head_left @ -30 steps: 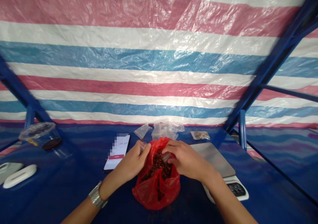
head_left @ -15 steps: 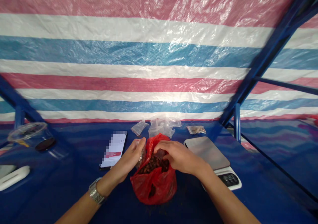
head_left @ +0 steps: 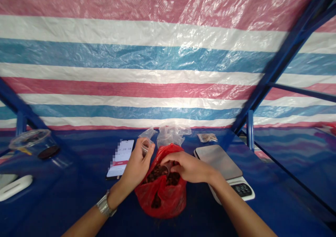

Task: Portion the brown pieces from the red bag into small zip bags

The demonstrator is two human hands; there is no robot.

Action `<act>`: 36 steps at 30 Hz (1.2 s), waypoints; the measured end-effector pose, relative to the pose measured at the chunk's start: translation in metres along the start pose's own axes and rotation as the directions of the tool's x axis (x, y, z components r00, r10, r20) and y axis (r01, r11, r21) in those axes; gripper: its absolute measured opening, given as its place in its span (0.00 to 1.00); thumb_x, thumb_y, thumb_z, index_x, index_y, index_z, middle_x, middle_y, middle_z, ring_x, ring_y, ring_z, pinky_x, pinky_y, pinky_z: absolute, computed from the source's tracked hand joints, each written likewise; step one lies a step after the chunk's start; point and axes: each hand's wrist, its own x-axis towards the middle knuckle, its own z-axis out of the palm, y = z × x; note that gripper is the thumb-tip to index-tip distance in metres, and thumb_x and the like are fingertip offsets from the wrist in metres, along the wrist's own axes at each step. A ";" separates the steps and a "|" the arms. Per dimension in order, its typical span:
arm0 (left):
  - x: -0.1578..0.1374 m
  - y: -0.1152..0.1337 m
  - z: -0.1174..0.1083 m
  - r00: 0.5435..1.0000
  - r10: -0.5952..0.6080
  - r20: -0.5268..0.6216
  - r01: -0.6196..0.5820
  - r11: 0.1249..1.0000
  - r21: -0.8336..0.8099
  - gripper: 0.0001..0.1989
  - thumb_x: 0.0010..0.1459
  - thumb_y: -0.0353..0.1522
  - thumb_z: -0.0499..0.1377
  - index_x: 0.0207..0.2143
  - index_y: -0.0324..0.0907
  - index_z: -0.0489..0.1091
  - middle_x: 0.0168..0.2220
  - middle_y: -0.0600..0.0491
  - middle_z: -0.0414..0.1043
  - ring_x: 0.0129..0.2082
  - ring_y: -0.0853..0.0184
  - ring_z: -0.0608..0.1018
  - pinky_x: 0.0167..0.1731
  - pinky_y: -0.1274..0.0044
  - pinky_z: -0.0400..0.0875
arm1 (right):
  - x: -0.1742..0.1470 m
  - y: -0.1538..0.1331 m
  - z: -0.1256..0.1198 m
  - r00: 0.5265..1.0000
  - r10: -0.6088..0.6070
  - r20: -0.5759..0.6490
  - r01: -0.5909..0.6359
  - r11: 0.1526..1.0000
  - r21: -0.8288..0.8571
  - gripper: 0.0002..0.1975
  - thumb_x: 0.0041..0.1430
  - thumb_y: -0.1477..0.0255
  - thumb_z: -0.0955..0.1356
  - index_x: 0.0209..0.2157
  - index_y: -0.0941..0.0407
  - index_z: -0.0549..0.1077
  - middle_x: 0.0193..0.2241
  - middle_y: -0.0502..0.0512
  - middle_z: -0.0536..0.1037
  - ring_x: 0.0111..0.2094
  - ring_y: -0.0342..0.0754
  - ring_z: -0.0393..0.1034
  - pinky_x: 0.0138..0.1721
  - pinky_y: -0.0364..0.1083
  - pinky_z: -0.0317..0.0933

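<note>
A red plastic bag (head_left: 168,203) stands open in front of me, with small dark brown pieces (head_left: 154,175) inside; their kind is too small to tell. My right hand (head_left: 187,165) reaches into the bag's mouth, fingers closed around what looks like a small clear cup (head_left: 167,167) among the pieces. Just left of the bag, my left hand (head_left: 139,160) is closed on a small clear plastic bag (head_left: 145,146), mostly covered by the fingers. A metal watch (head_left: 105,206) sits on my left wrist.
A phone (head_left: 122,158) lies left of my left hand, a kitchen scale (head_left: 219,161) right of the red bag. Clear plastic bags (head_left: 172,134) and a small filled packet (head_left: 207,138) lie behind. A clear plastic tub (head_left: 34,140) stands far left. Blue metal bars (head_left: 262,84) rise right.
My left hand has lifted and turned, bringing the clear plastic bag upward beside the red bag. The right hand stays in the red bag, and the cup there has shifted slightly left.
</note>
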 end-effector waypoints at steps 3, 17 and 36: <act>0.001 0.004 -0.004 0.999 0.035 0.022 -0.036 0.998 0.046 0.15 0.69 0.44 0.54 0.49 0.43 0.64 0.40 0.51 0.75 0.38 0.62 0.79 0.42 0.70 0.74 | -0.002 -0.003 -0.010 1.000 0.021 -0.007 -0.020 0.993 0.120 0.18 0.62 0.85 0.64 0.46 0.54 0.78 0.40 0.51 0.83 0.41 0.46 0.78 0.45 0.46 0.72; -0.012 0.004 0.001 0.926 0.109 0.361 -0.111 0.994 -0.014 0.18 0.68 0.43 0.60 0.54 0.45 0.64 0.48 0.48 0.77 0.46 0.59 0.81 0.47 0.69 0.73 | 0.004 -0.011 0.004 0.868 -0.305 -0.392 0.183 0.930 -0.320 0.24 0.70 0.80 0.62 0.61 0.46 0.72 0.58 0.57 0.75 0.60 0.49 0.71 0.61 0.51 0.67; -0.013 0.008 -0.005 0.978 0.156 0.137 -0.139 0.982 -0.125 0.27 0.73 0.52 0.41 0.60 0.46 0.64 0.60 0.44 0.69 0.64 0.56 0.70 0.67 0.63 0.63 | 0.003 -0.029 0.011 0.937 -0.136 -0.323 0.049 0.964 -0.262 0.31 0.61 0.62 0.77 0.62 0.51 0.68 0.57 0.61 0.76 0.58 0.56 0.70 0.61 0.56 0.64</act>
